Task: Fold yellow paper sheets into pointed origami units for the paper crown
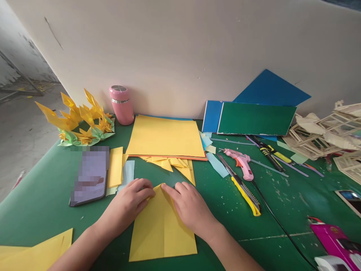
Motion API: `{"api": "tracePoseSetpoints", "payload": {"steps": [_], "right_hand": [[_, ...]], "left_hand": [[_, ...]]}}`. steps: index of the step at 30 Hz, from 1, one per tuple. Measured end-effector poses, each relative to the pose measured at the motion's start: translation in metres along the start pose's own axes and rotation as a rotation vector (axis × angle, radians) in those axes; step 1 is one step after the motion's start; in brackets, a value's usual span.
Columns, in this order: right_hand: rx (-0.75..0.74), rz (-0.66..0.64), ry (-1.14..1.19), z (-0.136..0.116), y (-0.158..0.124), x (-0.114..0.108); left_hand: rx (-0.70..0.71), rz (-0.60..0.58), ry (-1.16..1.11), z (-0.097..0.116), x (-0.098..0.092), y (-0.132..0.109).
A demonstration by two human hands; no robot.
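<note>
A yellow sheet of paper [163, 233] lies on the green table in front of me, with a crease down its middle and its upper corners folded in to a point. My left hand [134, 197] grips the upper left folded edge between thumb and curled fingers. At the tip, my right hand [187, 205] presses down with its index finger, the other fingers bent over the right folded edge. Beyond my hands, folded yellow paper pieces [180, 167] stick out from under a stack of yellow sheets [166, 135].
Left: a smartphone [91, 177], yellow paper strips [115, 165], a paper crown [84, 124] and a pink flask [122, 107]. Right: a yellow utility knife [244, 192] with blade out, and a pink glue gun [239, 162] with a cord. Wooden stick models [313, 139] stand far right.
</note>
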State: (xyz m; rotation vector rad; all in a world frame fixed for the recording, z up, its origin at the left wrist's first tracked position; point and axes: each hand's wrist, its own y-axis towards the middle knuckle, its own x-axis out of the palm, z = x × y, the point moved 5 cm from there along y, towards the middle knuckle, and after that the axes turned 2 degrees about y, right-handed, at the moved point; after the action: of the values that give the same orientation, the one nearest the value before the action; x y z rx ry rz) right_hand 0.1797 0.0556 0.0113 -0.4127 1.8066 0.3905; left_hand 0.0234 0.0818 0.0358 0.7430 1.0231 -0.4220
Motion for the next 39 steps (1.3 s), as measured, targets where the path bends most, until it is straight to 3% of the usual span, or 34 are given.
{"api": "tracePoseSetpoints", "payload": {"steps": [14, 39], "right_hand": [[0.011, -0.009, 0.033, 0.0004, 0.0008, -0.0006], [0.004, -0.007, -0.022, 0.0005, 0.0007, 0.0001]], "left_hand": [[0.105, -0.046, -0.089, 0.0017, -0.0014, -0.0003], [0.124, -0.125, -0.063, 0.0002, 0.0038, -0.0025]]}}
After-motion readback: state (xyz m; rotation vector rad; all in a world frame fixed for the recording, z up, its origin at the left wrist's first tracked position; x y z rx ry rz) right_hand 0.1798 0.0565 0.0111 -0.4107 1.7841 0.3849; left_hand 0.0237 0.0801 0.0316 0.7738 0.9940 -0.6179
